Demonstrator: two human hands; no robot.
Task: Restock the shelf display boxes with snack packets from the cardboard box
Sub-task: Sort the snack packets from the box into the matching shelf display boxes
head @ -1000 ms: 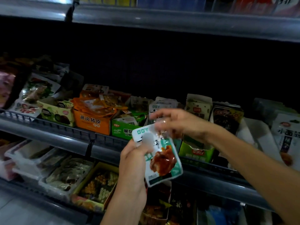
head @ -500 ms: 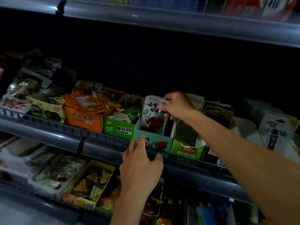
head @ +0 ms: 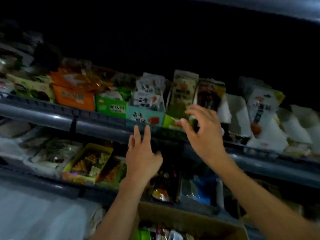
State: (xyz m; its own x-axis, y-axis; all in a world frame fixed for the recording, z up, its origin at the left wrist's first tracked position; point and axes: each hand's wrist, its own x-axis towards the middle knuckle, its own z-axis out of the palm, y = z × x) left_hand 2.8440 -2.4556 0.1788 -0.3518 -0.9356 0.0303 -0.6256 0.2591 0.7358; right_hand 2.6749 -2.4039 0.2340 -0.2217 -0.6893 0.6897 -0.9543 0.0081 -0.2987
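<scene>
A teal display box (head: 144,115) stands on the upper shelf with white and teal snack packets (head: 149,98) upright in it. My left hand (head: 142,153) hangs just below the box in front of the shelf rail, fingers straight and holding nothing. To the right of the box my right hand (head: 202,134) hovers with fingers spread and loosely bent, empty, in front of a green display box (head: 170,121). The cardboard box (head: 188,220) sits at the bottom of the view between my forearms, with packets (head: 155,235) inside.
Orange (head: 74,97) and green (head: 111,107) display boxes stand left of the teal one; dark and white packets (head: 263,108) lie to the right. A grey shelf rail (head: 52,118) runs across. A lower shelf holds trays of snacks (head: 90,161). The view is blurred.
The teal packet went from my hands into the teal box. My right hand let go and drew back to the right; my left hand dropped slightly. The camera tilted down, showing the cardboard box.
</scene>
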